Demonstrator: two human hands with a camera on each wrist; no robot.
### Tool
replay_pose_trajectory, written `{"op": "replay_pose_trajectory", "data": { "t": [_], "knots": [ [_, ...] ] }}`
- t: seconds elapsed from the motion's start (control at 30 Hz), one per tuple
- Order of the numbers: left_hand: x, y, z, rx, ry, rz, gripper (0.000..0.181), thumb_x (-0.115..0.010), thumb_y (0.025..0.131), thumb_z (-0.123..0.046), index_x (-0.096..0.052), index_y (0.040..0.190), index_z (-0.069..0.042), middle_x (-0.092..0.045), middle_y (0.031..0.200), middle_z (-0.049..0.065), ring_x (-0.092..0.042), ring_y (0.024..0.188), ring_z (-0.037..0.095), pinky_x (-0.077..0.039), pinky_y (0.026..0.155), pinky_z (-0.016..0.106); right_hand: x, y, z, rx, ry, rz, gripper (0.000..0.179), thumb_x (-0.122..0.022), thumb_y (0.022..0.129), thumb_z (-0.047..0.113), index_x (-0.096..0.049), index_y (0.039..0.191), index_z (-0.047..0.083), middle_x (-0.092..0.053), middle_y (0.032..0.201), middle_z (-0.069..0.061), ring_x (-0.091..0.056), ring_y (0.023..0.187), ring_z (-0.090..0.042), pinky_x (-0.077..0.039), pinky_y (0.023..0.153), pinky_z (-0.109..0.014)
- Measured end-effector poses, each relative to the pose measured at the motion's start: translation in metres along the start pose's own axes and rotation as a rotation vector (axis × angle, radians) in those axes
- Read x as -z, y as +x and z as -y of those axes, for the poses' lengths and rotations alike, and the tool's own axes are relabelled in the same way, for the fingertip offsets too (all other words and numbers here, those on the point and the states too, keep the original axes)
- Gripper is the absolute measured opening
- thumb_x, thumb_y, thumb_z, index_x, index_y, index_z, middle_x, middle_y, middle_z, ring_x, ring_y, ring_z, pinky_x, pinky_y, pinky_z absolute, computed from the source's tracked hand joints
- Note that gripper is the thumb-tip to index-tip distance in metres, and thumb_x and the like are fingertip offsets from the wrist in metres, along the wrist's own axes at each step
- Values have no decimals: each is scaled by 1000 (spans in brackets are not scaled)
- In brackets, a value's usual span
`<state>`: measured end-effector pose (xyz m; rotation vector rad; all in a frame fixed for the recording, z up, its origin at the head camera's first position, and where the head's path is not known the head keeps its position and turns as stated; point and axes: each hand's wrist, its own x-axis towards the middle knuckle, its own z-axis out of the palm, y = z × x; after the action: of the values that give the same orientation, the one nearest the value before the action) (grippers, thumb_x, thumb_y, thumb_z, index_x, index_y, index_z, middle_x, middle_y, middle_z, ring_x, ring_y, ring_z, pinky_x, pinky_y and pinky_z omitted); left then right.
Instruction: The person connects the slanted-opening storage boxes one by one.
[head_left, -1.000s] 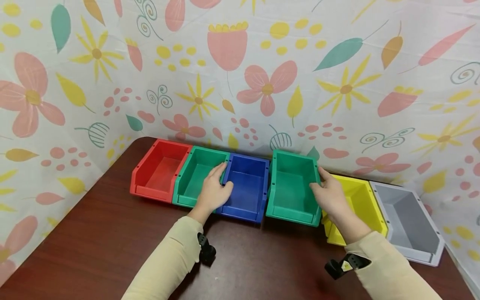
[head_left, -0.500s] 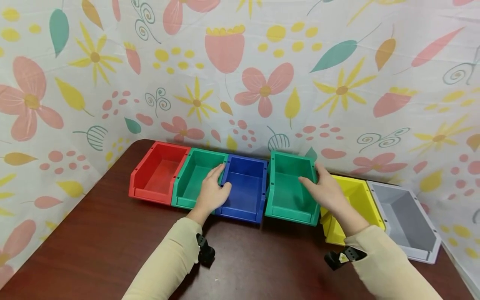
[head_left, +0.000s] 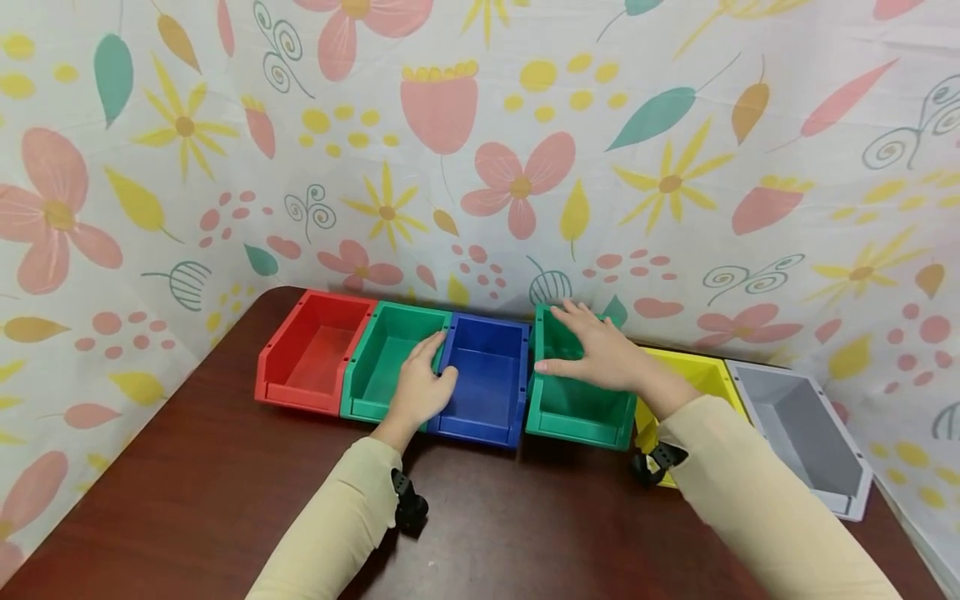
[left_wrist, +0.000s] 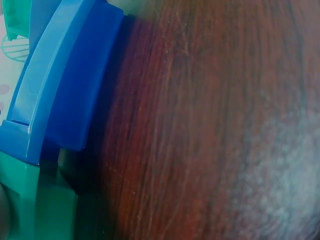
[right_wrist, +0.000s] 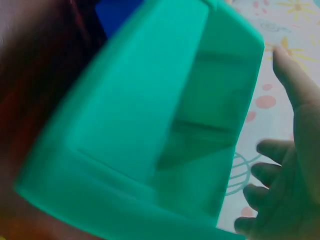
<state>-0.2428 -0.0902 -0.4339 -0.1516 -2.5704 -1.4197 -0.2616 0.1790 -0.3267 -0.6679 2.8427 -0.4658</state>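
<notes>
My right hand is spread over the right green bin, with its thumb near that bin's left rim. The right wrist view shows the same green bin up close, the hand apart from its wall with fingers loosely extended. My left hand lies over the adjoining walls of the left green bin and the blue bin, fingers fairly straight and thumb on the blue side. In the left wrist view, the front of the blue bin shows, but the hand is almost wholly out of frame.
A red bin stands at the left end of the row. On the right are a yellow bin, partly covered by the right arm, and a grey bin. All stand on a dark wooden table before a flower-patterned cloth.
My right hand has let go of the right green bin's right wall and moved left over that bin, its fingers spreading. The left hand has stayed in place. The head view has shifted slightly.
</notes>
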Motion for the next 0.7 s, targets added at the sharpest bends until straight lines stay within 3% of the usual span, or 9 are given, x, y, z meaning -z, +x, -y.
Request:
{"op": "replay_pose_trajectory", "data": {
  "t": [0.2, 0.37, 0.57, 0.7],
  "knots": [
    [-1, 0, 3, -2, -5, 16, 52, -46, 95, -20, -38, 146, -13, -36, 151, 7, -32, 140, 28, -30, 111, 50, 9, 16, 0, 3, 3, 113, 112, -66, 71, 68, -13, 153, 13, -2, 159, -17, 2, 146, -40, 0, 108, -69],
    [-1, 0, 3, -3, -21, 17, 48, -41, 99, -22, -39, 145, -10, -36, 150, 9, -33, 139, 28, -30, 111, 48, 10, 22, -1, -28, 16, 196, 113, -66, 71, 68, -10, 154, 15, 3, 159, -18, 5, 145, -42, 3, 107, -70],
    [0, 2, 0, 12, -78, 11, 48, -42, 98, -17, -39, 144, -6, -36, 150, 11, -33, 139, 29, -30, 111, 48, 12, 26, 0, -40, 19, 206, 113, -67, 71, 67, -11, 154, 15, 1, 159, -19, 5, 144, -43, 3, 106, -70],
    [0, 4, 0, 74, -110, 32, 49, -43, 97, -19, -38, 145, -11, -34, 151, 7, -36, 136, 27, -34, 108, 48, 12, 27, 2, -52, 6, 228, 114, -67, 70, 68, -12, 153, 15, 1, 159, -19, 4, 144, -43, 2, 107, -70]
  ]
}}
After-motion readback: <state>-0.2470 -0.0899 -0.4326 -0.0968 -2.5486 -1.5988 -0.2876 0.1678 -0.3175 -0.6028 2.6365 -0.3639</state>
